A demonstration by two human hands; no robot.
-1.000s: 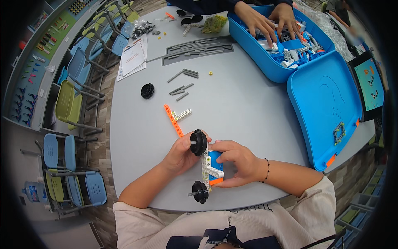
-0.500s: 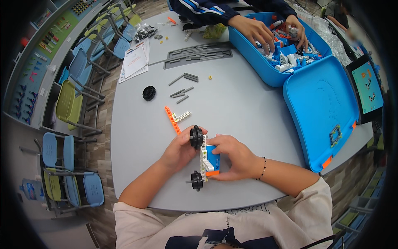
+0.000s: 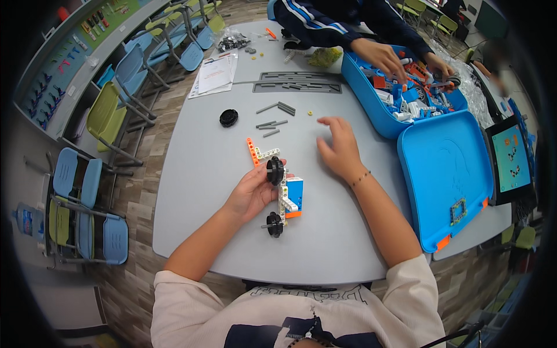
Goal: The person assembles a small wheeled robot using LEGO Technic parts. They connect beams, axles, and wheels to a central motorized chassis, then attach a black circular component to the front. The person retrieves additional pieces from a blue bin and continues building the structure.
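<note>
Gripping the wheeled model (image 3: 282, 197) at table centre, my left hand (image 3: 252, 194) pinches its upper wheel; my right hand (image 3: 339, 148) hovers spread, empty, farther right. I'd steady the model while choosing among the grey rods (image 3: 272, 123).

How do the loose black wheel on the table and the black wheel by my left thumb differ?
The loose black wheel lies flat and alone, far from both hands; the mounted wheel stands on edge, fixed to the model that the left hand holds. Both are black and round.
</note>
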